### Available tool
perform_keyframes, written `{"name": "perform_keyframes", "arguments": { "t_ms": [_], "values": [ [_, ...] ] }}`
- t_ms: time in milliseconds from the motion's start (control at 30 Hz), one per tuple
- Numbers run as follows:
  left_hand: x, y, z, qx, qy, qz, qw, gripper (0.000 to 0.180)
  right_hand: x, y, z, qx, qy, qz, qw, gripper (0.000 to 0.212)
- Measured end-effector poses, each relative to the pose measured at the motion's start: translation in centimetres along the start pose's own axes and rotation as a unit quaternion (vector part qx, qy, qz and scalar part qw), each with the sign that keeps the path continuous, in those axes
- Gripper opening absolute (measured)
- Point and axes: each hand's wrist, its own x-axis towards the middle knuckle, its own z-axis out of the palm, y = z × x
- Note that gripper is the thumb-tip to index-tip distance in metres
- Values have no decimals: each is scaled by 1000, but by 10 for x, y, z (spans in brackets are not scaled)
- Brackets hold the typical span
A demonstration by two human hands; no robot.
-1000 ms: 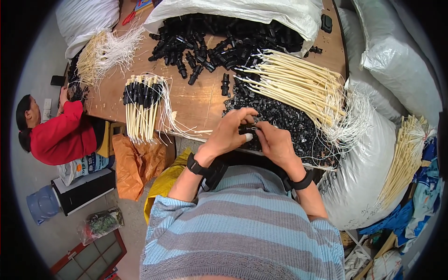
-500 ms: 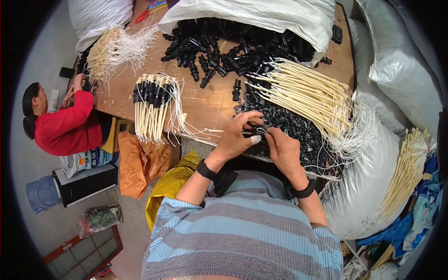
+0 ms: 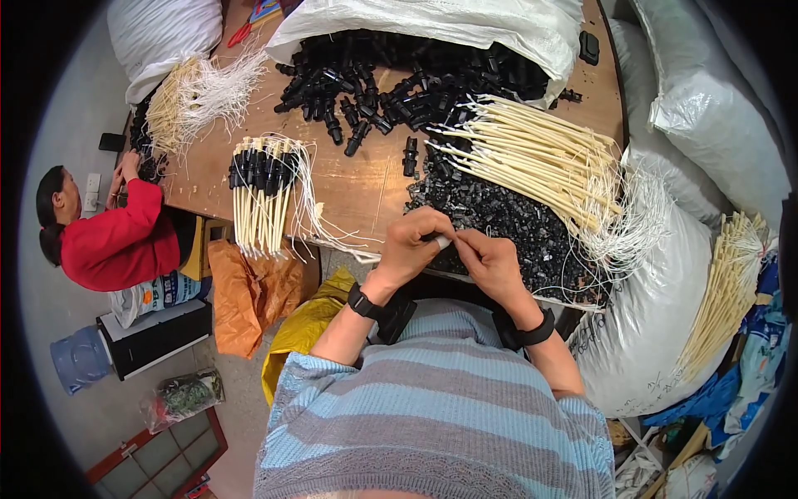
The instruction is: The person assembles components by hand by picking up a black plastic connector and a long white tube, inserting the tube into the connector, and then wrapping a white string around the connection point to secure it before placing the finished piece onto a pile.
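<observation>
My left hand [image 3: 413,247] and my right hand [image 3: 492,264] meet fingertip to fingertip over the table's near edge. Both are closed in a pinch, and what lies between the fingers is too small and covered to make out. A white wrap shows on a finger of the left hand. Just beyond them spreads a heap of small black pieces [image 3: 474,204]. A bundle of cream sticks with white cords [image 3: 532,162] rests across that heap. To the left stands a row of cream sticks fitted with black connectors [image 3: 263,187], their loose cords trailing toward my left hand.
Black plastic connectors [image 3: 357,96] spill from a white sack [image 3: 432,25] at the back. One connector [image 3: 411,156] stands apart. Filled sacks [image 3: 648,333] crowd the right side. A person in red [image 3: 116,229] works at the far left, near another stick bundle [image 3: 179,104].
My hands have drawn closer together, fingertips now meeting. The white loop and the stick seen at my fingers before are now out of sight. The view has shifted slightly.
</observation>
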Motion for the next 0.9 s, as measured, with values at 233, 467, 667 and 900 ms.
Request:
{"name": "perform_keyframes", "arguments": {
  "t_ms": [233,467,667,900],
  "values": [
    [29,-37,-45,310,49,-1,950,24,0,8,0,66,-18,94,993,16],
    [20,-41,-64,329,53,-87,939,22,2,18,-4,109,26,147,983,12],
    [38,-32,-49,322,-54,4,945,28,0,16,-10,123,26,153,980,11],
    [28,-9,-26,74,-44,-16,996,20,2,21,2,127,116,71,983,17]
  ]
}}
